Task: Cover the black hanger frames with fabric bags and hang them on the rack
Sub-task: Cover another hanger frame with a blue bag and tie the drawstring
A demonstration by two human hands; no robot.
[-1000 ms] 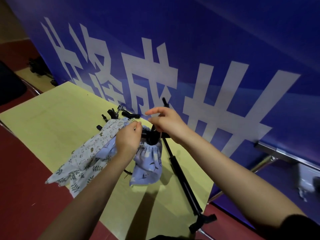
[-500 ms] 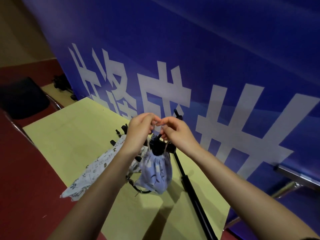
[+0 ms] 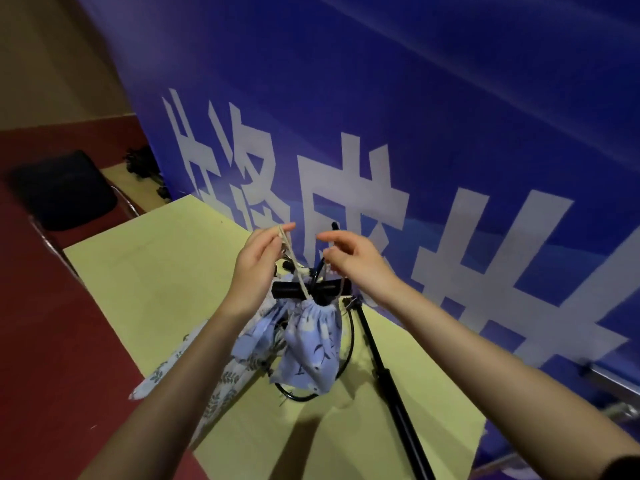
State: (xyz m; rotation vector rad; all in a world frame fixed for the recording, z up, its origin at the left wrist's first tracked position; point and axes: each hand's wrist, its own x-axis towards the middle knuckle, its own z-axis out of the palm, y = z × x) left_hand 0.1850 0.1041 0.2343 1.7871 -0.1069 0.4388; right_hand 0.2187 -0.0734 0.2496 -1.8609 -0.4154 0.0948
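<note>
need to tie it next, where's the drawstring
Head view, centre: the drawstring runs up from the blue bag to the left hand, above the black bar.

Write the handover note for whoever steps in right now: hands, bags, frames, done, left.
Left hand: pinching a drawstring of the blue bag, pulled up.
Right hand: pinching the other string.
Blue bag: gathered shut at the rack's crossbar, hanging beside the pole.
A wire frame loops out behind the bag.
More patterned fabric lies on the yellow table.
Done: bag cinched. Left: tie it off, cover remaining frames.
</note>
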